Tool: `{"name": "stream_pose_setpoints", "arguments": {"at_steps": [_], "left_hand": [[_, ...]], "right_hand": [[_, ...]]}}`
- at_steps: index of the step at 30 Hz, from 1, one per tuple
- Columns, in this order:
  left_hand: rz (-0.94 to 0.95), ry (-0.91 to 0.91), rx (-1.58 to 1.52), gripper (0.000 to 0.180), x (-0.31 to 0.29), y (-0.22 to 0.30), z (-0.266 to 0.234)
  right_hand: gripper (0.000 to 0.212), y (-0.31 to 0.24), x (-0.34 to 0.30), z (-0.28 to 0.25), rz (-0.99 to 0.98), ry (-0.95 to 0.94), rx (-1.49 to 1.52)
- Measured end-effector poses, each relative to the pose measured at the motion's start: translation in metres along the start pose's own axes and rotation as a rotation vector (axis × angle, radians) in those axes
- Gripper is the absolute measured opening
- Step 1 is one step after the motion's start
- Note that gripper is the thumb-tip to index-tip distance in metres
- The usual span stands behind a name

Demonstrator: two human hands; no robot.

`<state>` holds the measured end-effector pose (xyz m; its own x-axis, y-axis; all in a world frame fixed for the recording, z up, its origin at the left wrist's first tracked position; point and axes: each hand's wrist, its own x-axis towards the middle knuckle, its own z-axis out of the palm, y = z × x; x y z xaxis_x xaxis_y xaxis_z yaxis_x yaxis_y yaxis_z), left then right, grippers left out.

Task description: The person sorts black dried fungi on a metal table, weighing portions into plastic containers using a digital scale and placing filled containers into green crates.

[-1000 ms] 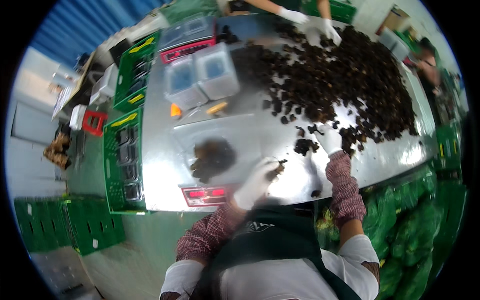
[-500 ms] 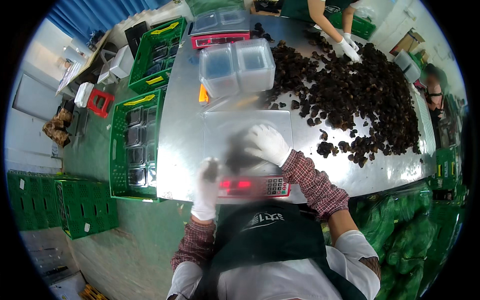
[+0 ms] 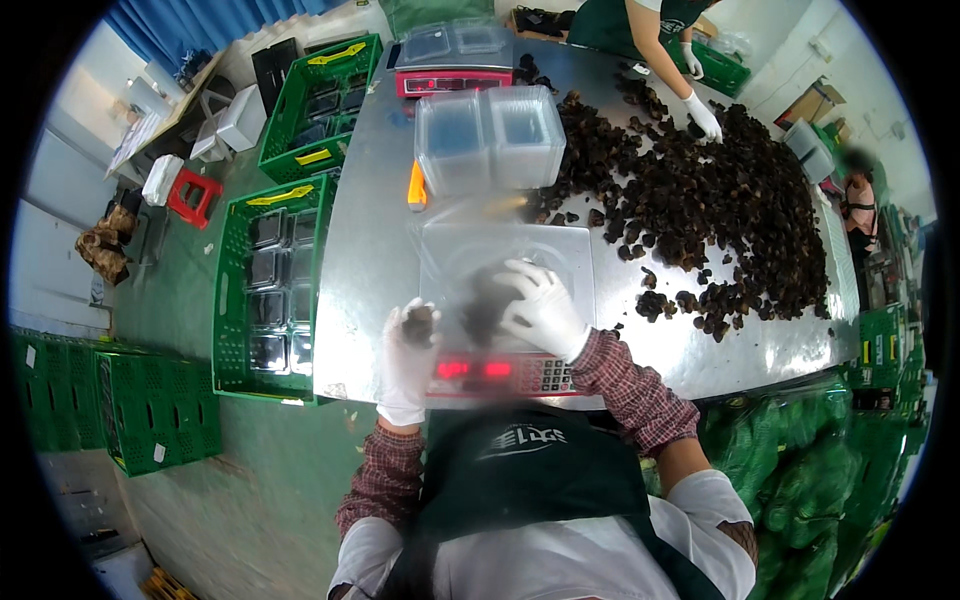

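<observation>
A scale (image 3: 575,285) with a lit red display stands before me at the table's near edge. On its plate a blurred dark heap (image 3: 487,305) lies in what seems a clear tray, its outline smeared. My right hand (image 3: 545,310), in a white glove, reaches over the plate beside the heap; its fingers are curved and apart, with nothing visible between them. Left of the scale, my gloved left hand (image 3: 405,365) is raised, its fingers curled round a dark mushroom piece (image 3: 418,325). A big pile of dark, crinkled mushrooms (image 3: 690,200) spreads over the table's right side.
Stacked clear plastic boxes (image 3: 490,140) stand beyond my scale, with an orange-handled tool (image 3: 417,187) beside them and a second scale (image 3: 455,82) behind. Green crates (image 3: 232,300) with filled boxes flank the table's left. Across the pile a co-worker's gloved hand (image 3: 703,120) touches the mushrooms.
My left hand has turned and shows the mushroom piece more plainly. My right hand's fingers have spread and curved over the plate. One of the co-worker's hands has drawn back from the pile.
</observation>
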<state>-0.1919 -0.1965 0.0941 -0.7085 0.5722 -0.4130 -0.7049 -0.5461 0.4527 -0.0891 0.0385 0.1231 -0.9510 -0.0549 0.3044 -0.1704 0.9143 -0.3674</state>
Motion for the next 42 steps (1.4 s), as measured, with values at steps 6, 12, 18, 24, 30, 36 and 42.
{"name": "stream_pose_setpoints", "arguments": {"at_steps": [6, 12, 18, 24, 30, 36, 42], "left_hand": [[-0.060, 0.013, -0.119, 0.039, 0.013, -0.007, 0.024], [0.438, 0.069, 0.517, 0.034, 0.019, -0.033, 0.058], [0.793, -0.217, 2.172, 0.056, 0.034, -0.073, 0.043], [0.817, -0.392, 1.800, 0.072, 0.024, -0.031, 0.044], [0.798, -0.060, 1.467, 0.063, 0.016, 0.004, 0.029], [0.729, 0.064, 1.321, 0.047, 0.014, 0.022, 0.022], [0.781, 0.011, 1.353, 0.045, 0.009, 0.015, 0.035]], "right_hand": [[0.006, 0.020, -0.074, -0.066, 0.403, 0.014, 0.877], [0.030, 0.025, -0.241, -0.110, 0.744, -0.923, 0.908], [0.050, 0.036, -0.238, -0.097, 0.569, -0.507, 0.237], [0.049, 0.078, -0.248, -0.100, 0.958, -0.350, -0.048], [0.069, 0.123, -0.333, -0.039, 1.094, -0.661, -0.162], [0.026, 0.118, -0.290, -0.012, 1.123, -0.205, 0.180], [0.046, 0.127, -0.194, -0.026, 0.625, -0.059, -0.235]]}}
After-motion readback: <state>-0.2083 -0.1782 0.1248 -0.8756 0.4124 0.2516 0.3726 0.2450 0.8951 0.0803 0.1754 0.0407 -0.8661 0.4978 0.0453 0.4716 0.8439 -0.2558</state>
